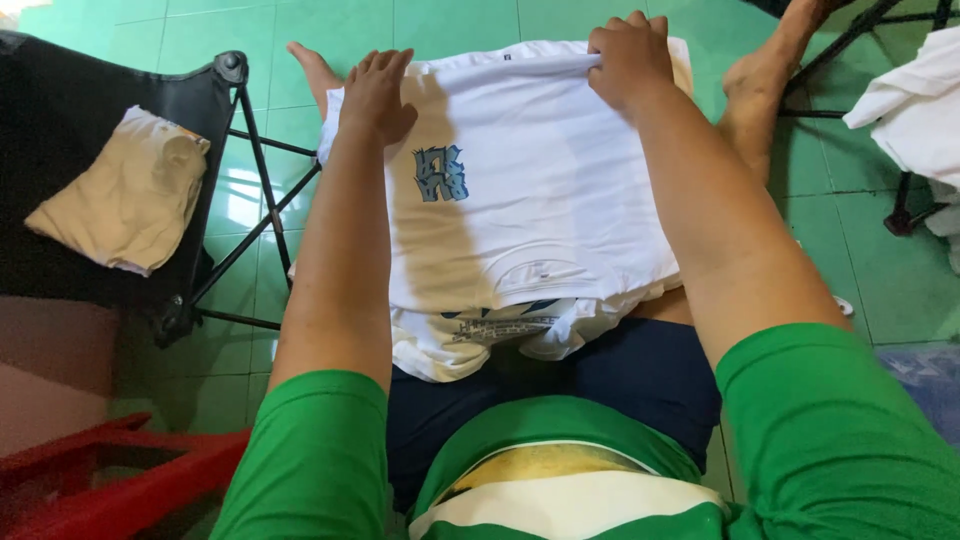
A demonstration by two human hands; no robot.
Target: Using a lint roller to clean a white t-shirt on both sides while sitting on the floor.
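Currently mid-fold: right hand [628, 58] pinches the white T-shirt [540, 190] far edge, left hand [378, 95] lies flat, open, pressing it. Next, edges need aligning.

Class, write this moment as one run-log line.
left hand: flat on white cotton T-shirt | right hand: pinching its far edge | shirt: across lap | beige folded garment: black chair

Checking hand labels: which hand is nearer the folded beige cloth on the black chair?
Left. The left hand rests flat on the white printed T-shirt, closer to the folded beige cloth; the right hand pinches the shirt's far edge.
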